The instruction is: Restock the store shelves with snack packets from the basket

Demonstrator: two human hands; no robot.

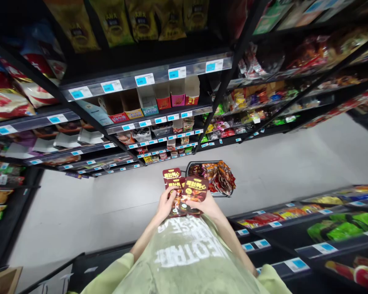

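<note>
Several dark red snack packets with yellow lettering are held in front of my chest. My left hand grips the left snack packets, which overlap one another. In my right hand is another snack packet, with the thumb lying across its front. The two bunches touch and partly cover each other, so I cannot tell how many there are. Just beyond my right hand, a black-rimmed basket on the floor holds many packaged snacks.
Ahead stands a black shelf unit with small display boxes and price tags. More bagged goods fill shelves at the right. Low shelves flank me on the near right. Grey floor runs between the shelves.
</note>
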